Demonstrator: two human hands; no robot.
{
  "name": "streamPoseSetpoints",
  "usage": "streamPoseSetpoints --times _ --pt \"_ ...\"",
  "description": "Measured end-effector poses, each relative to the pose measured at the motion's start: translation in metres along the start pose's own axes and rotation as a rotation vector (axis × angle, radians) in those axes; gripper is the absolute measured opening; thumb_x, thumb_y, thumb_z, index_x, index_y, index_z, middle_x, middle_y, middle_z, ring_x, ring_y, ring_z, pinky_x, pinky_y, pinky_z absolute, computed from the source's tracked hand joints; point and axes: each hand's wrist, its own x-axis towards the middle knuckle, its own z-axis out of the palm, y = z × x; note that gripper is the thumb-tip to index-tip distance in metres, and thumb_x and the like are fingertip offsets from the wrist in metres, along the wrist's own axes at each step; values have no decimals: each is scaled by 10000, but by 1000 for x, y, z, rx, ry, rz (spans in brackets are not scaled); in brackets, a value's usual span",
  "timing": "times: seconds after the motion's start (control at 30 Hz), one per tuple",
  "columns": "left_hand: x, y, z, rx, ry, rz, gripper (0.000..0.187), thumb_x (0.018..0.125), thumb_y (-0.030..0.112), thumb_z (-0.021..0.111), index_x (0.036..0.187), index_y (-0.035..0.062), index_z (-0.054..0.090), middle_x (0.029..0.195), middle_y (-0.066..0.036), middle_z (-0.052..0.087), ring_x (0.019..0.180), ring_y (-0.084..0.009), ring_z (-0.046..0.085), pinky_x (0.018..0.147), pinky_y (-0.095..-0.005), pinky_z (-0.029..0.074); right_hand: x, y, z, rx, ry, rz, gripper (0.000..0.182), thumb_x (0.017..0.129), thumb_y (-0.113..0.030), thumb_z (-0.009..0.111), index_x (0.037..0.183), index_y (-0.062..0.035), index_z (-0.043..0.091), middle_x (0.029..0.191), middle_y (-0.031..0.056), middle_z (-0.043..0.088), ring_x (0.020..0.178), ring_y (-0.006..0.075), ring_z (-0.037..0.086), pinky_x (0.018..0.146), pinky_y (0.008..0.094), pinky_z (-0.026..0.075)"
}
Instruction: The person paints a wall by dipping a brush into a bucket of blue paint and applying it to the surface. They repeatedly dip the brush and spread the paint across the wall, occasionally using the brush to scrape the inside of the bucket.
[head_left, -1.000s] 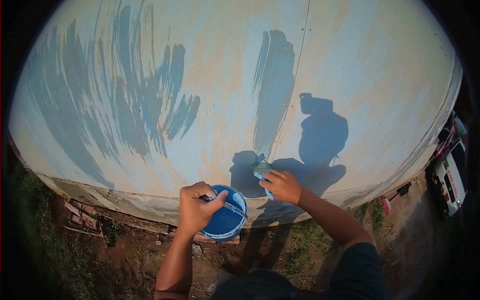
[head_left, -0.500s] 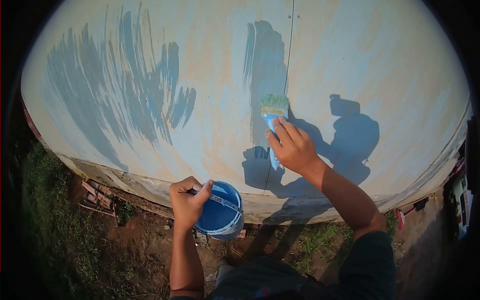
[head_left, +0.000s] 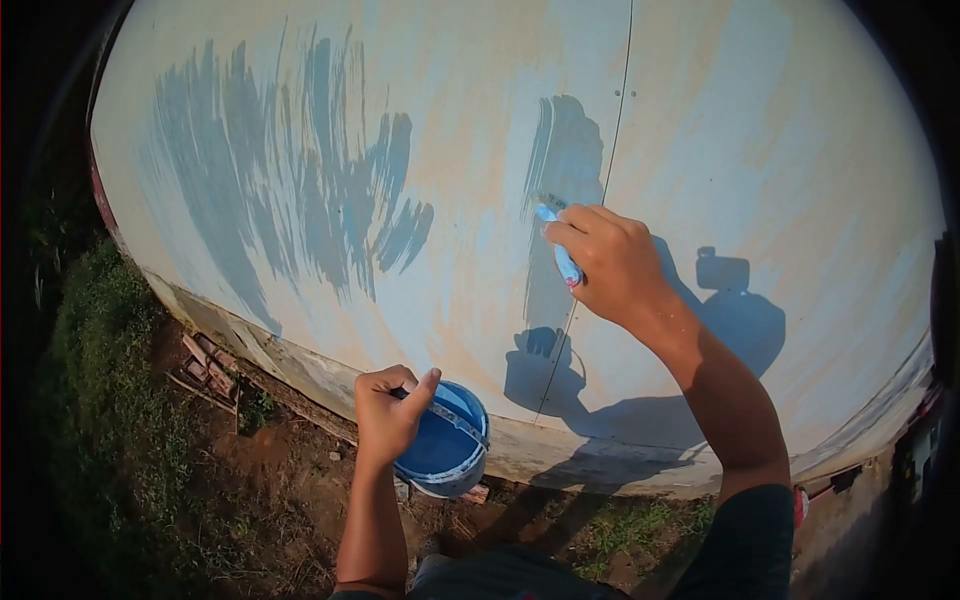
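My right hand [head_left: 612, 255] is closed round the blue handle of a paintbrush [head_left: 566, 262]. The bristles are against the wall, within a fresh blue-grey stroke [head_left: 572, 140], and mostly hidden by my fingers. Lower down, my left hand [head_left: 388, 412] grips the handle of a small paint bucket [head_left: 466, 470], thumb raised along it. Blue paint [head_left: 438, 445] lies inside, and its rim is smeared. The pale wall [head_left: 480, 90] has faded blue and beige streaks, with a wide patch of darker strokes [head_left: 290, 180] on the left.
A narrow vertical seam [head_left: 618, 130] runs down the wall to the right of the fresh stroke. My shadow [head_left: 735, 330] falls on the wall. Broken bricks [head_left: 208, 365] and grass [head_left: 120, 400] lie along the wall's foot at left, with bare soil [head_left: 275, 470] below.
The view has shifted, so the wall sits lower and further right. My right hand has turned the brush, whose bristles now show less. The left hand still carries the bucket.
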Motion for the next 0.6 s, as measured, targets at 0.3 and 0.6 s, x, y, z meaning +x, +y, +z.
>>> streamPoseSetpoints --times 0.3,0.6 --pt "17 5 -13 -94 9 38 478 932 121 774 559 27 489 543 58 450 565 -30 347 517 -268 255 46 10 -12 -298 179 -202 141 772 -39 736 905 -80 716 878 80 686 844 227 687 703 340 577" --pt "22 -6 -32 -92 -32 29 480 926 126 772 557 11 487 530 41 450 562 -38 359 518 -276 276 -47 -54 77 110 -302 -66 257 730 -97 795 977 -76 724 901 83 686 889 261 698 719 395 571"
